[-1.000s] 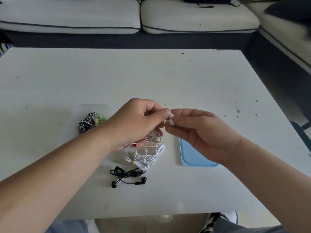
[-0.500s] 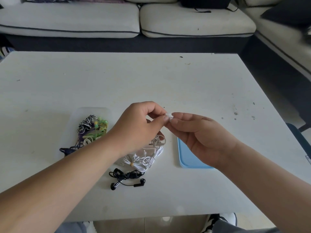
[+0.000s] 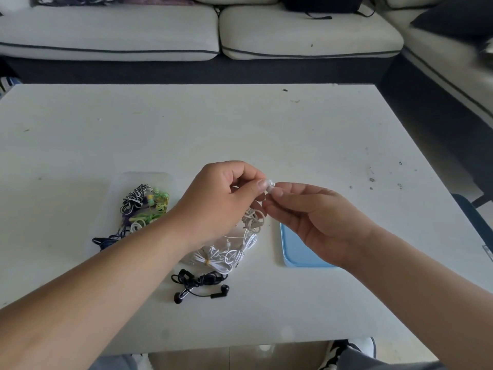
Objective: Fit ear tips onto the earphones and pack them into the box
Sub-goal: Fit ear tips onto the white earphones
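Looks like the tip-fitting step: the left hand (image 3: 221,198) and right hand (image 3: 320,222) are meeting mid-frame, both sets of fingertips clamping on a tiny white earbud (image 3: 270,183). Can't tell if the tip's seated. Next it's probably needing a firm push on. The white earphones (image 3: 226,252) are piling just below, with the black earphones (image 3: 200,284) lower centre. The clear box (image 3: 144,177) is sitting left, half behind the left forearm, and the blue lid (image 3: 296,249) is on the right.

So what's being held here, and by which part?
One small white earpiece, pinched at the fingertips by both hands: the left hand on its left side, the right hand on its right side. Which part is ear tip cannot be told.
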A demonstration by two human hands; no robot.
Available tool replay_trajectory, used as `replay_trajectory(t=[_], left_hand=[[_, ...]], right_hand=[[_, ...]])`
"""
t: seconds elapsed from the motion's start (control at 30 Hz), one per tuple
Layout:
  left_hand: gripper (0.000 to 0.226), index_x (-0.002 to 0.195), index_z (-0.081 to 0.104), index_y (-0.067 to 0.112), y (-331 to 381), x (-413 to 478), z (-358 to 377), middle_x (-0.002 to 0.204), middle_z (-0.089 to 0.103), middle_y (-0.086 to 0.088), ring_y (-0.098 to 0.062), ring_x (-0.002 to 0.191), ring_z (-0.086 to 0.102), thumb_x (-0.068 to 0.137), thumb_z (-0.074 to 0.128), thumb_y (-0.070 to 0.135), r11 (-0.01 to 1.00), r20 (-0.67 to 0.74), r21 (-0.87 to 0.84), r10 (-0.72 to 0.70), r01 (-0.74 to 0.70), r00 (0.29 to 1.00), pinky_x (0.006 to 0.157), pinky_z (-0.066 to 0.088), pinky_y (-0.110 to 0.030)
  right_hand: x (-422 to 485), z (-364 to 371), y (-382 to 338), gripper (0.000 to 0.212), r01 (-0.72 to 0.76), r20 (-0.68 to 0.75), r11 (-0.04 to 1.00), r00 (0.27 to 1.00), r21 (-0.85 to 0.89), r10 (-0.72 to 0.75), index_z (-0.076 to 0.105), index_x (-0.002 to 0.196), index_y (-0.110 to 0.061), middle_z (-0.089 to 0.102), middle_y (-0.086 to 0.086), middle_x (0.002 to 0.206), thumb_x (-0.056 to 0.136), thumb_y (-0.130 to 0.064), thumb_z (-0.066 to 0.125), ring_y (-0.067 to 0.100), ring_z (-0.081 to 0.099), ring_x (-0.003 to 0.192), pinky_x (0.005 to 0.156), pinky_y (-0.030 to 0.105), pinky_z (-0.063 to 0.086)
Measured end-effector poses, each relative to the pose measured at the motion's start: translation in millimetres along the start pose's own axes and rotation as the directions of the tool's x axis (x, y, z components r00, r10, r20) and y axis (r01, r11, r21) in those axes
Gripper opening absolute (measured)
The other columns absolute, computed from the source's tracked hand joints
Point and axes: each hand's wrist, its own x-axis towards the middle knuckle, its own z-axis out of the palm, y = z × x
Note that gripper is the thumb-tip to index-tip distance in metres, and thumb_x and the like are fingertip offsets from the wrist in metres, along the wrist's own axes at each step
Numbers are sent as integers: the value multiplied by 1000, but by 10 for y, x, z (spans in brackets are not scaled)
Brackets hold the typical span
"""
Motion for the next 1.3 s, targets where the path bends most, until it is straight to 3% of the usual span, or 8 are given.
replay_trajectory(t=[0.13, 0.23, 0.57, 0.7, 0.87, 0.97, 1.2, 1.3], left_hand=[[9, 95, 77, 21, 9, -14, 17, 84, 78, 6, -13, 72, 75, 99, 68, 21, 998, -21, 59, 2, -1, 1000, 64, 55, -18], [10, 93, 74, 24, 20, -34, 58, 84, 73, 10, -18, 68, 72, 100, 67, 24, 995, -18, 104, 5, -3, 1000, 57, 49, -17], [8, 95, 73, 16, 128, -85, 308, 83, 73, -8, -14, 59, 67, 100, 67, 18, 999, -12, 20, -40, 40, 999, 54, 56, -26], [4, 95, 75, 15, 215, -38, 499, 73, 72, -3, -10, 57, 63, 97, 72, 18, 988, -32, -104, -120, 116, 992, 55, 54, -31], [5, 99, 75, 11, 321, 3, 717, 73, 71, -1, -9, 56, 61, 97, 71, 14, 875, 61, -378, -301, 301, 952, 50, 46, -21], [11, 107, 74, 11, 323, 19, 779, 85, 73, -4, -12, 62, 63, 98, 68, 9, 791, 128, -495, -344, 361, 930, 55, 47, -22], [19, 115, 74, 6, 250, -2, 768, 77, 64, -4, -13, 62, 59, 102, 60, 7, 743, 232, -501, -378, 444, 896, 49, 41, -21], [15, 112, 71, 5, 242, -5, 775, 77, 65, -5, -13, 61, 59, 102, 61, 9, 760, 261, -480, -354, 439, 898, 49, 40, -20]], right_hand=[[-15, -3, 3, 18, 17, -62, 988, 998, -154, -27, 71, 104, 9, 70, 19, 89, 90, -1, 70, 22, 73, 77, 71, 25, 61], [-28, 2, 11, 11, 43, -67, 971, 996, -233, -60, 74, 97, 6, 70, 17, 81, 87, 1, 73, 23, 72, 75, 71, 27, 61], [-199, -122, -38, 25, 9, -63, 987, 998, -158, -19, 71, 108, 11, 73, 24, 96, 85, 1, 72, 27, 74, 84, 74, 28, 62], [-297, -308, -154, 16, 29, -228, 967, 970, -254, -89, 70, 109, 4, 74, 23, 91, 97, -6, 66, 31, 72, 73, 67, 37, 63], [-343, -718, -263, 10, 20, -411, 811, 855, -585, -317, 74, 91, -6, 74, 11, 76, 92, -10, 66, 20, 69, 64, 74, 43, 63], [-343, -897, -219, 10, -94, -386, 678, 875, -729, -293, 73, 84, -6, 76, 14, 82, 89, -11, 66, 17, 69, 63, 71, 39, 63], [-239, -1006, -5, 10, -185, -248, 236, 929, -954, -276, 73, 81, -9, 69, 2, 72, 86, -18, 72, 16, 57, 60, 55, 24, 46], [-182, -1026, 45, 10, -206, -254, 179, 916, -962, -312, 72, 82, -11, 71, 5, 82, 88, -19, 70, 19, 59, 65, 52, 24, 45]])
